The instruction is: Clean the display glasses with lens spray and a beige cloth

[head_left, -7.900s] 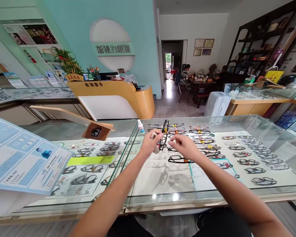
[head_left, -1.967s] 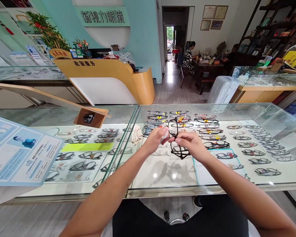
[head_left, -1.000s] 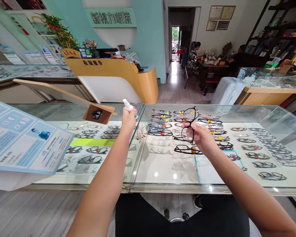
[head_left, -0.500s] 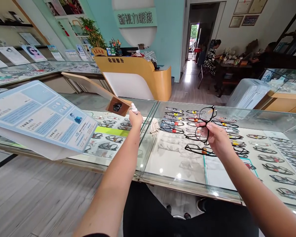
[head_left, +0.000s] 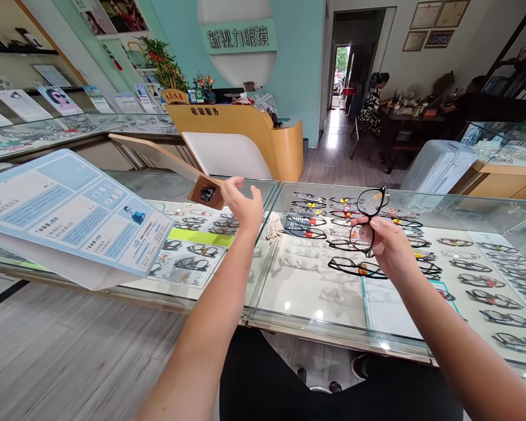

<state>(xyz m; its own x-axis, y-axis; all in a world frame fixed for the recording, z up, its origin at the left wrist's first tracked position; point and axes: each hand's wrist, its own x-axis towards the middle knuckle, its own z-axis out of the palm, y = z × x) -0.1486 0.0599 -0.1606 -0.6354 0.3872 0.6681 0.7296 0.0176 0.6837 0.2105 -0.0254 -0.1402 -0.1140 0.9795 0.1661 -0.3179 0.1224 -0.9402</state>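
My right hand (head_left: pixel 390 238) pinches a pair of black-framed eyeglasses (head_left: pixel 370 218) by the bridge. The glasses are turned on end above the glass counter, and their lenses carry droplets. My left hand (head_left: pixel 244 204) is open beside a brown box (head_left: pixel 205 192), thumb and fingers apart, with nothing seen in it. Inside the box lies a small black object. A crumpled pale cloth (head_left: pixel 274 227) rests on the counter between my hands. The white bottle is out of sight now; whether my left hand hides it I cannot tell.
Several rows of eyeglasses (head_left: pixel 357 266) lie at the glass display counter (head_left: pixel 284 318). A large blue-and-white printed board (head_left: pixel 70 216) stands at the left. Behind are a wooden reception desk (head_left: pixel 284 149), a wrapped suitcase (head_left: pixel 438 172) and a seated person (head_left: pixel 371 105).
My left hand has let go of the small white bottle and opened its fingers, shifting slightly right. My right hand keeps holding the eyeglasses almost still.
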